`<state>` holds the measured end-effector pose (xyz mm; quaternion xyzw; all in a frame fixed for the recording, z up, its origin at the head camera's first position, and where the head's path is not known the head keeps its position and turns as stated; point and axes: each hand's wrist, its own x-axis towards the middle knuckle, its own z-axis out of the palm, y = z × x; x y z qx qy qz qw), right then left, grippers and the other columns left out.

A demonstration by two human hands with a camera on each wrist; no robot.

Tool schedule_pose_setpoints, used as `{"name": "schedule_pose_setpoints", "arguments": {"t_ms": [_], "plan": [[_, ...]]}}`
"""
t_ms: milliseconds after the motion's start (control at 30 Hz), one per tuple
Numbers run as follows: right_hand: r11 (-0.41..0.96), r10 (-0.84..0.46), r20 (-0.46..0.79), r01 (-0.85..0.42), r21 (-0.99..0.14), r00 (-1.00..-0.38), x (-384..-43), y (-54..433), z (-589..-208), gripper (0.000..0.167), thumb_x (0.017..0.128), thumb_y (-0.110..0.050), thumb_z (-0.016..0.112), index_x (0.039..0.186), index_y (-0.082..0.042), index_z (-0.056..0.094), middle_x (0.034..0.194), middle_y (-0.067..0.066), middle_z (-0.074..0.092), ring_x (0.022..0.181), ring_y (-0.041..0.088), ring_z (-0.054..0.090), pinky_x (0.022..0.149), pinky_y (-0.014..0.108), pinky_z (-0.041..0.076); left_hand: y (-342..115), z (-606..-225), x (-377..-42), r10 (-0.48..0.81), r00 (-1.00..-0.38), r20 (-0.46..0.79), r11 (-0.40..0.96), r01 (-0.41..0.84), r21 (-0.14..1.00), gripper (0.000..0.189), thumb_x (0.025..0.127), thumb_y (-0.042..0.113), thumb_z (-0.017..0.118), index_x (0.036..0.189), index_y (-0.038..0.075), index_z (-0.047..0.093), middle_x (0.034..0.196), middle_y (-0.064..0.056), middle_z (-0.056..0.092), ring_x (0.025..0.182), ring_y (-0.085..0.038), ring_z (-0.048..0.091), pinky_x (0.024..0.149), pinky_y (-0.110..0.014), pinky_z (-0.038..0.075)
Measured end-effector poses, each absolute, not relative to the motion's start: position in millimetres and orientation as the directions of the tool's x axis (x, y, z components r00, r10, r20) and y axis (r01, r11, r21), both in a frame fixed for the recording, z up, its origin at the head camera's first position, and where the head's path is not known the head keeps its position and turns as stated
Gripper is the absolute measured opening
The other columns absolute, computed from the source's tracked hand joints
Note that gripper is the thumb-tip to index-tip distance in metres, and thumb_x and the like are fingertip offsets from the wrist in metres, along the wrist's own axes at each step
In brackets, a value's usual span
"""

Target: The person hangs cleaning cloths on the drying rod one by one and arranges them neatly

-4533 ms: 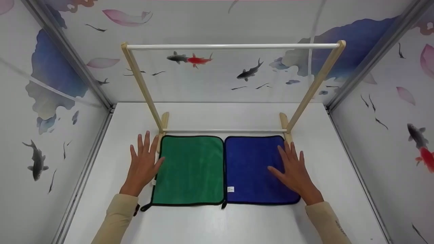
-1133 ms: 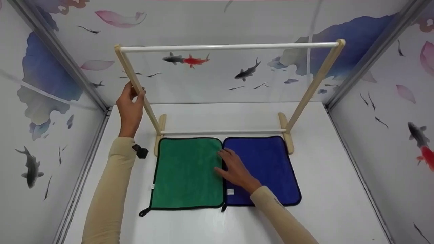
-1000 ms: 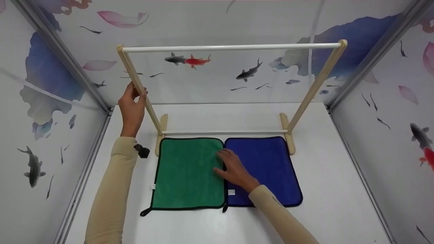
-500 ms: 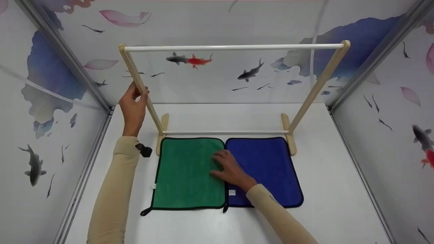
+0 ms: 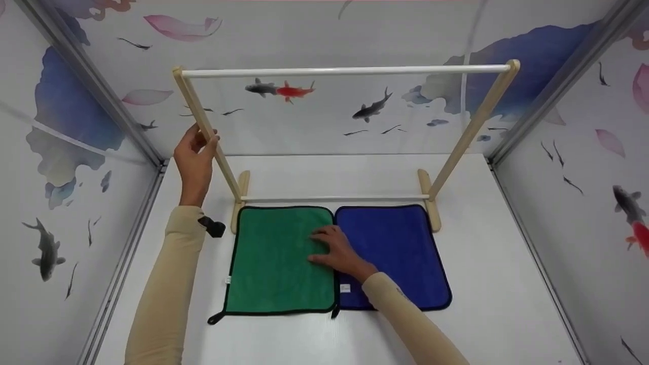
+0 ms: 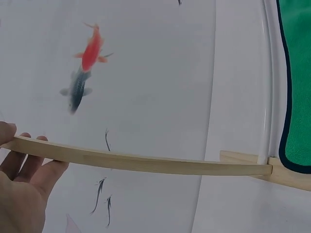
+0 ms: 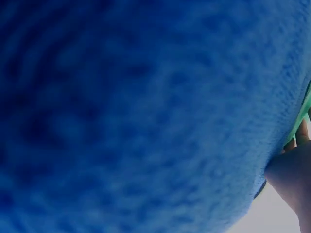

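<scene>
A green cloth with black edging lies flat beside a blue cloth, their edges meeting. Behind them stands a wooden rack with white rods. My left hand grips the rack's left post between thumb and fingers, partway up; the left wrist view shows fingers under the post. My right hand rests over the inner edge of the green cloth, fingers pointing left and loosely bent, thumb apart. In the right wrist view the blue cloth fills most of the picture, with the hand at the right edge.
The white tabletop is enclosed by white walls printed with fish and petals. A lower white rod runs just behind the cloths. A black hanging loop sticks out at the green cloth's near left corner.
Both hands began above the cloths' outer edges; the left has since risen and taken hold of the rack's post. Lately the right hand slides slightly left over the green cloth, its fingers drawing in.
</scene>
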<state>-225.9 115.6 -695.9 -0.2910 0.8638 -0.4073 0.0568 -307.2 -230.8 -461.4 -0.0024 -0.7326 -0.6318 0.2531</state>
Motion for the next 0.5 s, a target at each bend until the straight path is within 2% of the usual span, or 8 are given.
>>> {"name": "schedule_pose_setpoints", "arguments": {"t_ms": [200,500], "plan": [[0.536,-0.536,0.144,-0.467,-0.703,-0.832,-225,112,-700,0.058,0.098,-0.036,0.087,0.145,-0.005,0.07,0.15,0.016,0.059,0.142,0.04,0.046,0.12,0.065,0.036,-233,-478,-314,-0.347,-0.857,0.381,0.154,0.349,0.924,0.049,0.108,0.003,0.07,0.156,0.006,0.061,0.131,-0.017,0.075,0.128,-0.03,0.068,0.109,-0.04,0.056],[0.551,-0.521,0.161,-0.475,-0.687,-0.838,-224,110,-699,0.047,0.1,-0.03,0.085,0.14,-0.008,0.073,0.149,0.015,0.059,0.138,0.038,0.045,0.115,0.067,0.036,-243,-497,-328,-0.372,-0.842,0.39,0.028,0.41,0.912,0.043,0.104,0.008,0.078,0.146,0.009,0.072,0.128,-0.015,0.076,0.124,-0.028,0.068,0.104,-0.037,0.058]]}}
